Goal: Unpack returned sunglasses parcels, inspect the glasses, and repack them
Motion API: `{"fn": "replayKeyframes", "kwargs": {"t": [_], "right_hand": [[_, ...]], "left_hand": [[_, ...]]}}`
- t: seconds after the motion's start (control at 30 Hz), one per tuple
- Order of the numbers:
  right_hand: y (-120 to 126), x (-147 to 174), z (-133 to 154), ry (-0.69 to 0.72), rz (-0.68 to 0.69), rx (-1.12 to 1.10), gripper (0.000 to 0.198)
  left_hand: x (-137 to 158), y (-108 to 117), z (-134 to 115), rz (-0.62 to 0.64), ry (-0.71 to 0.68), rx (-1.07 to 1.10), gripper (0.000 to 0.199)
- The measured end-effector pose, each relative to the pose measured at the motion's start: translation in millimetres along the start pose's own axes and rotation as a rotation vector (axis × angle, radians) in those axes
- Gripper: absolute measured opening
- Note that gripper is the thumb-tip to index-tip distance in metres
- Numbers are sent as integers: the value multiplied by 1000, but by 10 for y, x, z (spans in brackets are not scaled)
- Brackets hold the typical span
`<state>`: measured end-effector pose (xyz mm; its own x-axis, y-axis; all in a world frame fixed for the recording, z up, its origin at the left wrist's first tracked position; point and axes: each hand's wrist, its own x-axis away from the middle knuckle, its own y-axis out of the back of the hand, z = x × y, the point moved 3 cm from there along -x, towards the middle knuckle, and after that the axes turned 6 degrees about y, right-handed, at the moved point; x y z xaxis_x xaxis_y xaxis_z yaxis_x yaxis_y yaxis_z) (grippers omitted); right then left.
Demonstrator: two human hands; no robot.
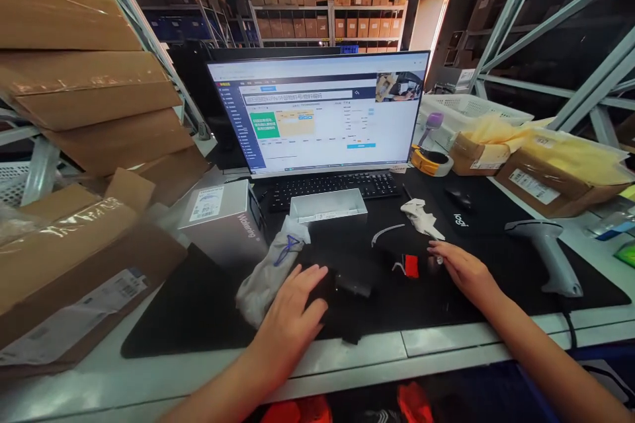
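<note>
My left hand [292, 317], fingers stretched and thumb apart, reaches over the black desk mat [188, 317]. It lies against the right side of a pale grey cloth pouch [268, 274] with a blue drawstring. Just right of its fingertips is a small dark object [353, 284], hard to make out against the mat. My right hand [469, 272] has its fingers extended low over the mat, with a tiny pale spot by the thumb that I cannot identify. Beyond its fingertips lies a crumpled white piece [421, 217]. Left of it are a red tag [411, 266] and a pale strip [387, 232].
A silver box [223, 221] and an open grey tray [328, 205] stand before the keyboard [332, 186] and monitor [322, 125]. Cartons [74, 277] crowd the left. On the right are a barcode scanner [550, 251], a mouse [459, 198], tape rolls [431, 162] and a carton [550, 178].
</note>
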<state>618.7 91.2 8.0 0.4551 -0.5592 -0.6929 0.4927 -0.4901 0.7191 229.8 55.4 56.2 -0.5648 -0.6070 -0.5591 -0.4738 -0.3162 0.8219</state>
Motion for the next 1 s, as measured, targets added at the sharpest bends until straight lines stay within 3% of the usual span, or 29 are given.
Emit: {"fn": "replayKeyframes", "kwargs": {"t": [0.2, 0.4, 0.63, 0.8, 1.0], "right_hand": [[-38, 48, -23, 3, 3, 60, 30], [97, -48, -55, -154, -124, 204, 29], [269, -472, 27, -208, -241, 276, 34], [162, -632, 78, -126, -244, 186, 33], [-16, -539, -68, -123, -197, 191, 34]], "left_hand": [[-95, -33, -11, 99, 85, 21, 38], [-108, 23, 71, 102, 135, 84, 68], [-63, 112, 329, 82, 261, 158, 53], [80, 88, 404, 99, 245, 132, 52], [257, 51, 477, 31, 216, 51, 44]]}}
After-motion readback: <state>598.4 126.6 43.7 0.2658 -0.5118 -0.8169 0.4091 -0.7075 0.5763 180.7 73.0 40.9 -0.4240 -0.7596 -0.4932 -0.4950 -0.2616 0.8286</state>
